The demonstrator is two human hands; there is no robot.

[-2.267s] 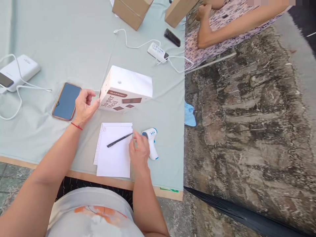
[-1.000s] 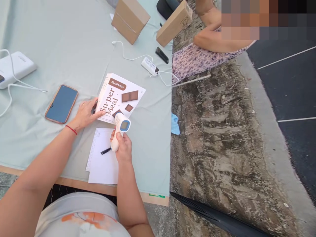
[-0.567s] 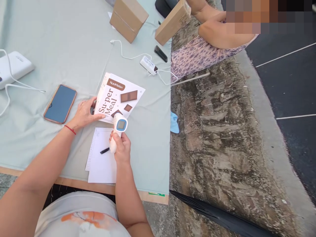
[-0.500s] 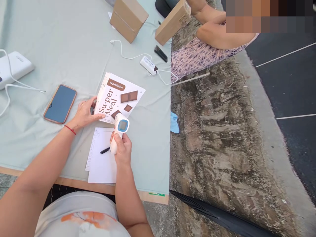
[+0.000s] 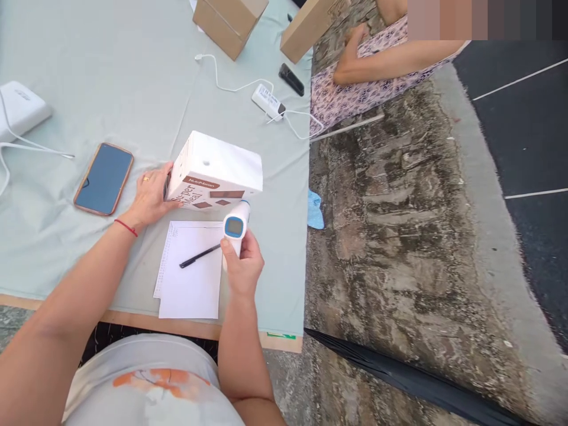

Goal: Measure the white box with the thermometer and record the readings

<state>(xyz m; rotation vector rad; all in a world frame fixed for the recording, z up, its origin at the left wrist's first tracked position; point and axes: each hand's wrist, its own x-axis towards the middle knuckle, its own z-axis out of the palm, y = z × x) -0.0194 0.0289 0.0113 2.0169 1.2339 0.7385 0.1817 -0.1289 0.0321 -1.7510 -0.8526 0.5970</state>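
Observation:
My left hand [image 5: 153,194] grips the left end of a white and brown "Su-per Meal" box [image 5: 222,163], fingers behind it and thumb along the front. The box's plain white side faces up, and its printed face is turned toward me. In my right hand [image 5: 245,260] is a white infrared thermometer [image 5: 235,226] with a blue-rimmed screen, its head close to the box's lower right edge. I cannot read the screen. Below the box lie white paper sheets [image 5: 190,293] with a black pen [image 5: 199,257] across them.
A phone [image 5: 104,178] lies left of my left hand, and a white device with cables [image 5: 24,112] is farther left. Cardboard boxes [image 5: 231,26], a white cabled adapter [image 5: 268,102] and a black object [image 5: 291,80] are toward the back. Another person's arm [image 5: 377,64] is beyond the table's right edge.
The box has tipped, so its white side now faces up and its printed face is foreshortened. My right hand has moved right with the thermometer, uncovering the pen. The other person's arm has lowered.

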